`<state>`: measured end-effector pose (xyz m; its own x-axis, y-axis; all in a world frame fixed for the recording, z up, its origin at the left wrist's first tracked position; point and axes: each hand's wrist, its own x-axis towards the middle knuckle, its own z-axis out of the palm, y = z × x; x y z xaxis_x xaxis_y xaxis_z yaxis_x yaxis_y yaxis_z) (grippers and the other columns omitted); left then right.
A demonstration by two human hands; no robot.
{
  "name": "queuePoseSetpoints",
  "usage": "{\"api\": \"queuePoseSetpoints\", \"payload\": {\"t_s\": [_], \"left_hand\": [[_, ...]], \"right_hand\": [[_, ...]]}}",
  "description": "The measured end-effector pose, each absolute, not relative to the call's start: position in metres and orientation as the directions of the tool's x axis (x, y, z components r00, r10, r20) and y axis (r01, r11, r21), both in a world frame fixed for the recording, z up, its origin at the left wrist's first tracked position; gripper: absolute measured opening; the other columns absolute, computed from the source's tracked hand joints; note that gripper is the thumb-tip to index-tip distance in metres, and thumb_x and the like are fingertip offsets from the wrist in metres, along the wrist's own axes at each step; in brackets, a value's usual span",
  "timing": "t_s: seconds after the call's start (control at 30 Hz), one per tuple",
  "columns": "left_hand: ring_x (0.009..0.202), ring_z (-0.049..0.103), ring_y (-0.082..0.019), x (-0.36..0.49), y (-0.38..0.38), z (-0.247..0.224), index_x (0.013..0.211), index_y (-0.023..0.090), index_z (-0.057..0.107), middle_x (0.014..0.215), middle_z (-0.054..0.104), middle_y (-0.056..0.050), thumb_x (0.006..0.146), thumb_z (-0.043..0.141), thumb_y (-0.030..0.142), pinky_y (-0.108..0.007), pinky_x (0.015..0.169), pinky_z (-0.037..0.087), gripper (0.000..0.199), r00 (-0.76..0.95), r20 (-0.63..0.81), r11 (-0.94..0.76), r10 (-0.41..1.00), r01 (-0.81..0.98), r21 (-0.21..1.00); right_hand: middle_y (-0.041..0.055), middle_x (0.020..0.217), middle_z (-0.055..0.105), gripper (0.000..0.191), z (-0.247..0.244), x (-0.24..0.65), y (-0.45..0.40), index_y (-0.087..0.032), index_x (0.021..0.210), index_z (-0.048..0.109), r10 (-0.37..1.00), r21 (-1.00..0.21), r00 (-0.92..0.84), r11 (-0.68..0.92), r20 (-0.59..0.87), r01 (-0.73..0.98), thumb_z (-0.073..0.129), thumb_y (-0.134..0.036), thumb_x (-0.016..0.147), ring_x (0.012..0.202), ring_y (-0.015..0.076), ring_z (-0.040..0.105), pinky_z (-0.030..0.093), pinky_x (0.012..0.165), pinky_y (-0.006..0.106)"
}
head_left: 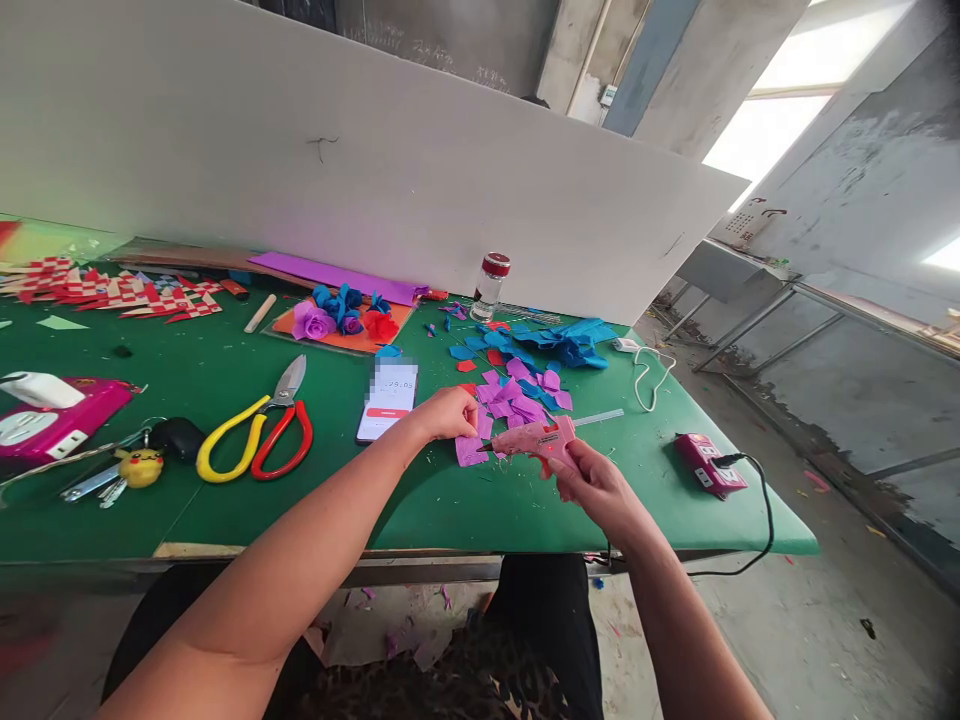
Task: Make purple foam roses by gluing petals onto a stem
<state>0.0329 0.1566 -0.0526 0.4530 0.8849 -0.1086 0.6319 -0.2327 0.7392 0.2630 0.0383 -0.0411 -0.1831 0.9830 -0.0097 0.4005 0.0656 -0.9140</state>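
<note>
My right hand [589,483] is wrapped round the handle of a pink glue gun [531,440], whose nozzle points left. A clear glue stick [600,416] sticks out of its back. Beside the nozzle, my left hand [451,412] is closed at a purple paper piece [471,451]; what its fingertips pinch is too small to make out. Just behind both hands lies a loose pile of purple paper petals [514,400]. A phone [388,400] with a lit screen lies left of my left hand.
Scissors [283,395], a keychain figure [140,467], paper flowers [341,312] on an orange sheet and checkered strips [112,290] lie to the left. Blue paper [574,343] and a jar [490,285] stand behind. At right are a power socket [709,465] and its black cord [766,500].
</note>
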Motion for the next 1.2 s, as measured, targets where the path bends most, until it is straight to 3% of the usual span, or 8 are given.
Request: {"api": "queuePoseSetpoints", "payload": {"t_s": [0.17, 0.33, 0.53, 0.7, 0.9, 1.07, 1.2], "left_hand": [[0.058, 0.052, -0.013, 0.028, 0.157, -0.047, 0.053, 0.017, 0.064, 0.055, 0.061, 0.002, 0.053, 0.072, 0.015, -0.023, 0.052, 0.033, 0.009, 0.464, -0.133, -0.165, 0.876, 0.547, 0.821], [0.047, 0.042, -0.009, 0.022, 0.157, -0.041, 0.061, 0.015, 0.064, 0.052, 0.053, 0.003, 0.057, 0.075, 0.030, -0.022, 0.041, 0.023, 0.019, 0.504, -0.191, -0.052, 0.843, 0.429, 0.902], [0.041, 0.033, -0.005, 0.021, 0.157, -0.040, 0.064, 0.014, 0.063, 0.052, 0.051, 0.005, 0.056, 0.079, 0.036, -0.020, 0.039, 0.019, 0.029, 0.576, -0.196, 0.025, 0.794, 0.291, 0.956], [0.041, 0.036, -0.004, 0.018, 0.157, -0.038, 0.067, 0.014, 0.065, 0.054, 0.055, 0.003, 0.057, 0.081, 0.038, -0.019, 0.038, 0.020, 0.031, 0.621, -0.176, 0.047, 0.764, 0.218, 0.975], [0.043, 0.041, -0.005, 0.014, 0.156, -0.032, 0.065, 0.014, 0.063, 0.054, 0.056, 0.003, 0.054, 0.084, 0.035, -0.018, 0.037, 0.023, 0.032, 0.622, -0.178, 0.103, 0.763, 0.154, 0.983], [0.043, 0.041, -0.004, 0.010, 0.158, -0.029, 0.067, 0.014, 0.062, 0.056, 0.056, 0.003, 0.055, 0.085, 0.033, -0.018, 0.037, 0.023, 0.032, 0.636, -0.150, 0.140, 0.757, 0.067, 0.988], [0.042, 0.037, -0.003, 0.006, 0.159, -0.026, 0.067, 0.014, 0.062, 0.057, 0.056, 0.003, 0.055, 0.085, 0.032, -0.018, 0.038, 0.021, 0.032, 0.650, -0.130, 0.164, 0.748, 0.007, 0.986]], "right_hand": [[0.0003, 0.076, 0.063, 0.038, -0.042, 0.263, 0.040, -0.021, 0.092, 0.055, 0.978, -0.989, -0.180, -0.083, -0.104, 0.121, 0.063, -0.055, 0.078, 0.049, 0.0086, 0.040, 0.027, 0.045, 0.022], [0.0000, 0.072, 0.063, 0.040, -0.045, 0.268, 0.044, -0.021, 0.094, 0.055, 0.977, -0.989, -0.155, -0.147, -0.145, -0.001, 0.069, -0.053, 0.075, 0.048, 0.0075, 0.041, 0.026, 0.045, 0.022], [-0.0002, 0.071, 0.062, 0.045, -0.046, 0.266, 0.047, -0.020, 0.095, 0.055, 0.984, -0.989, -0.095, -0.148, -0.147, 0.001, 0.069, -0.055, 0.072, 0.046, 0.0079, 0.039, 0.028, 0.045, 0.023], [0.0001, 0.075, 0.064, 0.050, -0.044, 0.267, 0.048, -0.021, 0.102, 0.053, 0.991, -0.993, -0.073, -0.110, -0.112, 0.042, 0.068, -0.058, 0.072, 0.046, 0.0082, 0.040, 0.024, 0.043, 0.022], [-0.0016, 0.070, 0.062, 0.044, -0.042, 0.279, 0.046, -0.021, 0.096, 0.055, 0.993, -0.994, -0.064, -0.100, -0.103, 0.045, 0.068, -0.056, 0.074, 0.047, 0.0083, 0.041, 0.025, 0.044, 0.021], [-0.0030, 0.061, 0.055, 0.042, -0.044, 0.301, 0.049, -0.019, 0.094, 0.060, 0.992, -0.991, -0.036, -0.125, -0.124, -0.044, 0.073, -0.052, 0.070, 0.049, 0.0102, 0.046, 0.035, 0.048, 0.023], [0.0013, 0.069, 0.060, 0.042, -0.050, 0.332, 0.061, -0.017, 0.091, 0.067, 0.987, -0.989, 0.060, -0.146, -0.147, -0.029, 0.078, -0.048, 0.066, 0.056, 0.0126, 0.053, 0.039, 0.048, 0.023]]}}
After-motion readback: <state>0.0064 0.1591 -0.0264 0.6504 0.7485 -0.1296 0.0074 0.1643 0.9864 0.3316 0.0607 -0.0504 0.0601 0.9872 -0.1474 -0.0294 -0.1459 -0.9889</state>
